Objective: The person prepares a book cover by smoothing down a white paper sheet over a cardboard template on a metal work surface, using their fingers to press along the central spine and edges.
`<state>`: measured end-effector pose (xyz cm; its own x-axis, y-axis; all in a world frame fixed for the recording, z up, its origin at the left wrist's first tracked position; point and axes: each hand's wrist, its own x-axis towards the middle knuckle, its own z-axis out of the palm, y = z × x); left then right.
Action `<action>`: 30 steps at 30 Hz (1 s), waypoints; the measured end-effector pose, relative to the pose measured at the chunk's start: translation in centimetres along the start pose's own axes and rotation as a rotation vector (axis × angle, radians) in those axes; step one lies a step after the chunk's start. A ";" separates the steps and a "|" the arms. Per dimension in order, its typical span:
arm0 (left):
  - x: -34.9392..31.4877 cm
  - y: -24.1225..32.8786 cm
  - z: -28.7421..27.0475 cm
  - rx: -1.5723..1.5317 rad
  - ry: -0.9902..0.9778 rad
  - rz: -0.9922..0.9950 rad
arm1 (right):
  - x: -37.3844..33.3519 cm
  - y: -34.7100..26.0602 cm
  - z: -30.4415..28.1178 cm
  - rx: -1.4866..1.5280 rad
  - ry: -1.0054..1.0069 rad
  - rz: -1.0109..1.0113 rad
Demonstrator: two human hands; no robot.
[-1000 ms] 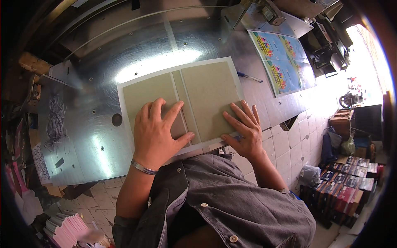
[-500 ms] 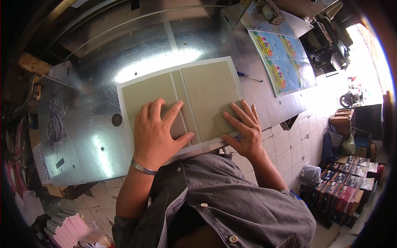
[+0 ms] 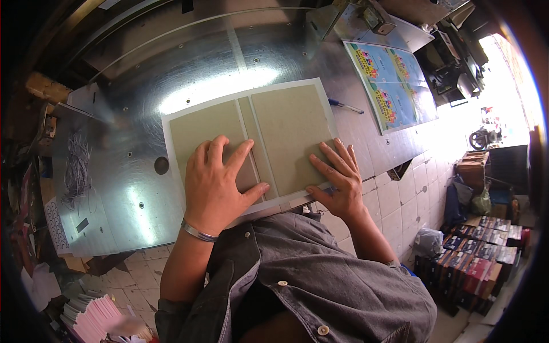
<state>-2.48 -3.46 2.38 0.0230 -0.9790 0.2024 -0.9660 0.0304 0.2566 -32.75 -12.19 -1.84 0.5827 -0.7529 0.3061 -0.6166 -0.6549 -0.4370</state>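
A book cover (image 3: 289, 123) lies flat before me on the metal table: two greyish-brown boards with a narrow spine strip (image 3: 250, 128) between them, all on a white sheet whose border shows around them. My left hand (image 3: 217, 177) rests on the left board, fingers spread, index fingertip beside the spine strip and thumb near the lower end of it. My right hand (image 3: 340, 183) lies with fingers spread over the lower right corner of the right board. Neither hand grasps anything. A metal bracelet (image 3: 199, 231) is on my left wrist.
A blue-capped pen (image 3: 346, 106) lies right of the cover. Beyond it sits a blue printed sheet (image 3: 397, 83). A bundle of grey string (image 3: 77, 166) is on the table's left part. Stacked books (image 3: 472, 260) stand on the floor at right, pink-edged papers (image 3: 94, 317) at lower left.
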 end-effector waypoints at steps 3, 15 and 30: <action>0.0 0.0 -0.1 0.000 -0.008 -0.004 | 0.0 0.0 0.1 -0.003 0.000 0.002; 0.0 0.1 -0.1 -0.005 -0.015 -0.008 | 0.0 0.0 0.1 0.001 -0.001 0.004; 0.0 0.1 -0.1 -0.007 -0.015 -0.008 | 0.0 0.0 0.1 0.007 0.008 0.000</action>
<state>-2.52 -3.44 2.45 0.0264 -0.9822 0.1860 -0.9639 0.0243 0.2650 -32.70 -12.20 -1.99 0.5783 -0.7534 0.3130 -0.6131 -0.6544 -0.4426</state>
